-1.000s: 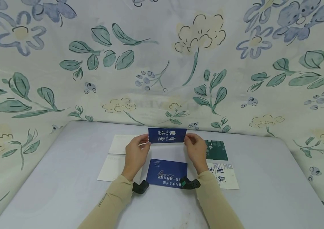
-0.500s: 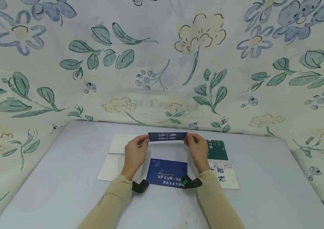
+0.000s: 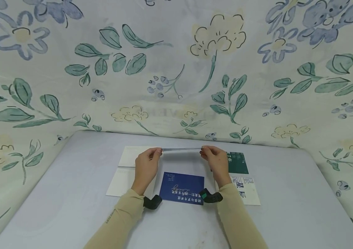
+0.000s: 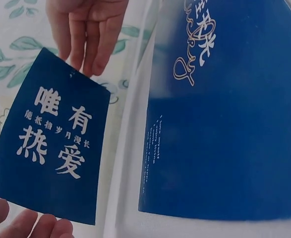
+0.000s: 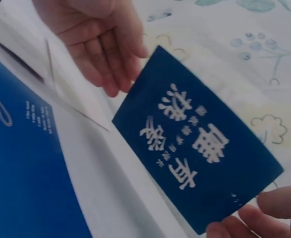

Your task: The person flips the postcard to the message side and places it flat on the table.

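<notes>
A dark blue card with white Chinese characters hangs level between the two hands, above the far part of the table. From the head it appears almost edge-on, as a thin strip. My left hand pinches its left end, and my right hand pinches the opposite end. The left wrist view shows the card's printed face whole, with fingertips at both short edges. In the right wrist view the same card looks flat. Between the forearms, a larger blue card lies on the table.
Two pale cards, one farther back and one nearer, lie by the left hand. On the right lie a dark green card and a white card with blue characters. A floral cloth hangs behind the white table.
The held card has tipped from showing its printed face to the head view to lying nearly edge-on. Both hands keep their pinch and have shifted only slightly.
</notes>
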`<action>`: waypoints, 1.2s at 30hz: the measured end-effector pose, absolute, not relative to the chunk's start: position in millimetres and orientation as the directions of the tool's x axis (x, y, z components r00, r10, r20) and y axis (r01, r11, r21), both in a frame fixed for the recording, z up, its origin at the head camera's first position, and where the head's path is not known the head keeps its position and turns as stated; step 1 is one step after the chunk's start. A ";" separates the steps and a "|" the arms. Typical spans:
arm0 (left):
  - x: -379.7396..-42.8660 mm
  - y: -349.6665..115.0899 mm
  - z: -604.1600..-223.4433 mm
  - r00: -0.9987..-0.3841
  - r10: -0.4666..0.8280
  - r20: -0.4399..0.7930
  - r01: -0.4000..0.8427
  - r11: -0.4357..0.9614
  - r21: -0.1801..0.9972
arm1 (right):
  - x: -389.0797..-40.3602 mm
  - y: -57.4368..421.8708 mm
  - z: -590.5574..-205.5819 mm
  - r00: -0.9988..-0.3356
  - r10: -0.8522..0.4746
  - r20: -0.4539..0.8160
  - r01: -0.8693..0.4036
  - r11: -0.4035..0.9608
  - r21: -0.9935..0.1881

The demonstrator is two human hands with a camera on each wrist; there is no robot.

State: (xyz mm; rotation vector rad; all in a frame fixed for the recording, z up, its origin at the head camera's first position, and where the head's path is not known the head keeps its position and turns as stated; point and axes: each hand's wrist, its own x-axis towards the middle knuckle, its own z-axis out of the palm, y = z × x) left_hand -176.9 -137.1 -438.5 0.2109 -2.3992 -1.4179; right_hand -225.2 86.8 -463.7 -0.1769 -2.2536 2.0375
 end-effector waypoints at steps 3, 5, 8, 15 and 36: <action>-176.9 -137.6 -438.5 -0.931 -0.298 0.208 0.040 0.484 0.874 | -219.3 86.4 -448.9 -0.988 0.134 -0.072 0.082 0.068 -0.994; -176.7 -137.9 -438.3 -0.933 -0.299 0.202 0.035 0.481 0.876 | -218.1 87.6 -442.5 -0.986 0.119 -0.114 0.121 0.055 -0.991; -176.3 -138.2 -437.7 -0.933 -0.301 0.198 0.032 0.478 0.878 | -216.8 89.4 -435.8 -0.985 0.095 -0.144 0.149 0.056 -0.987; -176.8 -138.8 -438.1 -0.934 -0.297 0.199 0.034 0.479 0.877 | -215.6 91.1 -434.8 -0.986 0.072 -0.147 0.152 0.059 -0.987; -175.5 -138.5 -440.0 -0.945 -0.265 0.192 0.044 0.479 0.877 | -216.0 90.7 -437.4 -0.985 0.112 -0.130 0.141 0.092 -0.986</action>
